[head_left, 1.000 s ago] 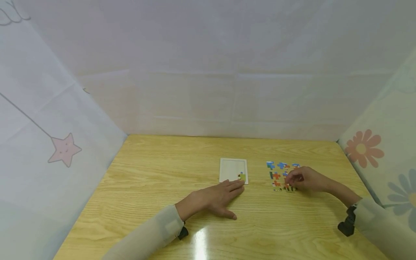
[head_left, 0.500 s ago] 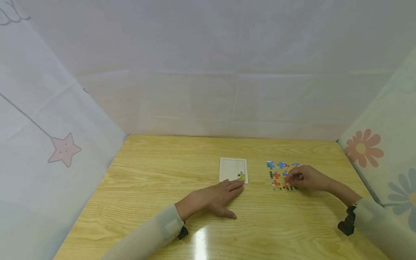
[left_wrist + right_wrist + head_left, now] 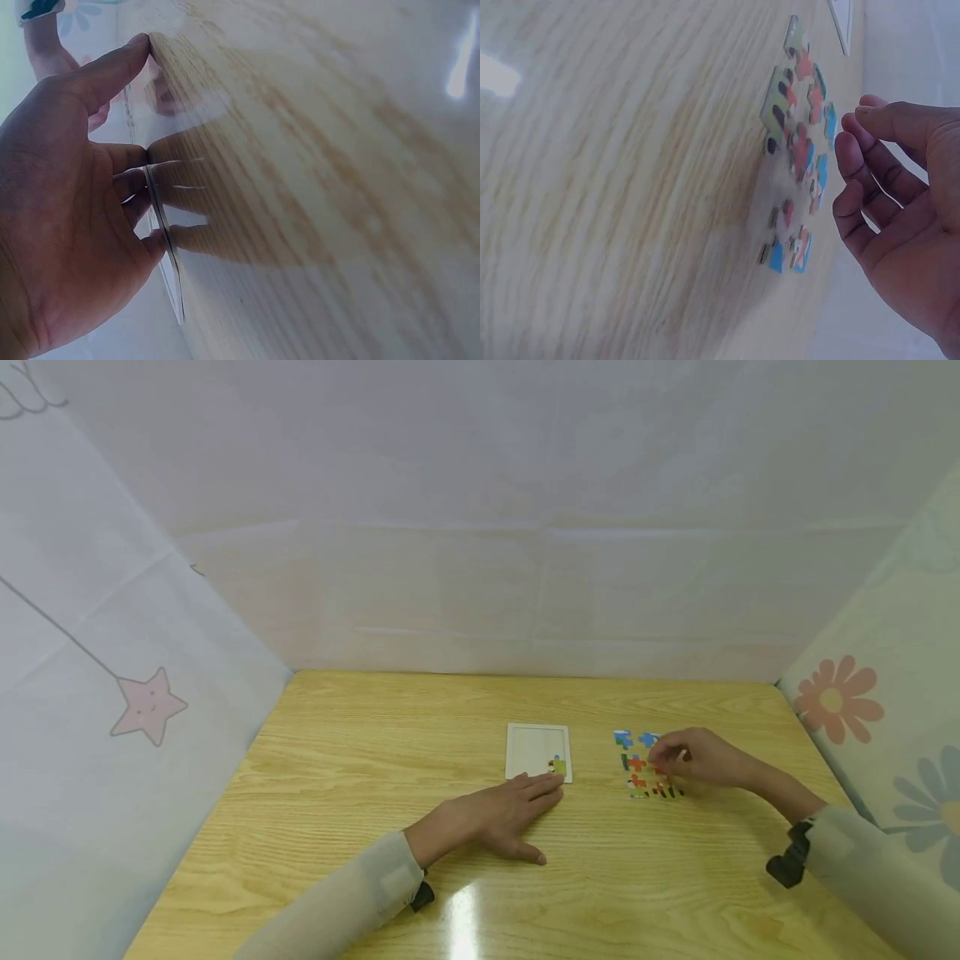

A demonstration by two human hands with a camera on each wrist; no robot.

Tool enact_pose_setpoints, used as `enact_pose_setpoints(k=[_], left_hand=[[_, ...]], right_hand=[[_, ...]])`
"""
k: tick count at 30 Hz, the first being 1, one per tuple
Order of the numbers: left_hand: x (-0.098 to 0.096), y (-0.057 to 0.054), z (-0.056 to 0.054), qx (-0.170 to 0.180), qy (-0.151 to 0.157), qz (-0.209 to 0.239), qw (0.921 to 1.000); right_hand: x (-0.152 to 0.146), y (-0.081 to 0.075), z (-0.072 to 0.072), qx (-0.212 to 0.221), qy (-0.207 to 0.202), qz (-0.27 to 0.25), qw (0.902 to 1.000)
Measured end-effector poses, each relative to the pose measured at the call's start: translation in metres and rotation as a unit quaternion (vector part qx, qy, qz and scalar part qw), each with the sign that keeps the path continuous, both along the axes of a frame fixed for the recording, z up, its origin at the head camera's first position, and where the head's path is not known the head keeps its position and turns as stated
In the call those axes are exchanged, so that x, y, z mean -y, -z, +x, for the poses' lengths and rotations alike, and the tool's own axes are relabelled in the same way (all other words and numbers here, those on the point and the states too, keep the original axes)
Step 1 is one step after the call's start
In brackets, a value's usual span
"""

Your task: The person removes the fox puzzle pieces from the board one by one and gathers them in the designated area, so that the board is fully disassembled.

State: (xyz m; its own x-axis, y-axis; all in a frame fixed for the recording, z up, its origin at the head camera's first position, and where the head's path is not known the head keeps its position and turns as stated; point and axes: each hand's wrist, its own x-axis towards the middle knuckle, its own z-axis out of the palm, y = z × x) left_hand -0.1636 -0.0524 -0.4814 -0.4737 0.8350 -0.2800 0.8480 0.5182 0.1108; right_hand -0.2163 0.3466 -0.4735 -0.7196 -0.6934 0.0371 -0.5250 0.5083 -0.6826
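Observation:
My left hand (image 3: 510, 814) lies with fingers extended, their tips at the near edge of a pale square puzzle tray (image 3: 528, 747). In the left wrist view the fingertips meet the tray's edge (image 3: 171, 281), and the thumb is spread apart. One green-and-blue puzzle piece (image 3: 558, 766) sits in the tray's near right corner. Over the loose puzzle pieces (image 3: 637, 763) to the right, my right hand (image 3: 697, 758) hovers with loosely bent fingers. In the right wrist view its thumb and index fingertips (image 3: 866, 112) come close together, and no piece shows between them.
The loose pieces (image 3: 801, 146) lie in rough rows on the wooden table (image 3: 375, 735), some hidden under the right hand. White cloth walls (image 3: 427, 593) stand behind and at both sides of the table.
My right hand has shifted slightly left and farther back over the pieces, uncovering some in the near row and covering others at the far right. The left hand stays put.

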Motion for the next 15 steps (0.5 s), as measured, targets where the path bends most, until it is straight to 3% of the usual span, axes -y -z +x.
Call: enact_pose_setpoints(k=[15], left_hand=[[0.000,0.002,-0.001,-0.001,0.003,0.001,1.0000]], right_hand=[[0.040,-0.003,-0.020,0.021,-0.012,-0.008,0.9997]])
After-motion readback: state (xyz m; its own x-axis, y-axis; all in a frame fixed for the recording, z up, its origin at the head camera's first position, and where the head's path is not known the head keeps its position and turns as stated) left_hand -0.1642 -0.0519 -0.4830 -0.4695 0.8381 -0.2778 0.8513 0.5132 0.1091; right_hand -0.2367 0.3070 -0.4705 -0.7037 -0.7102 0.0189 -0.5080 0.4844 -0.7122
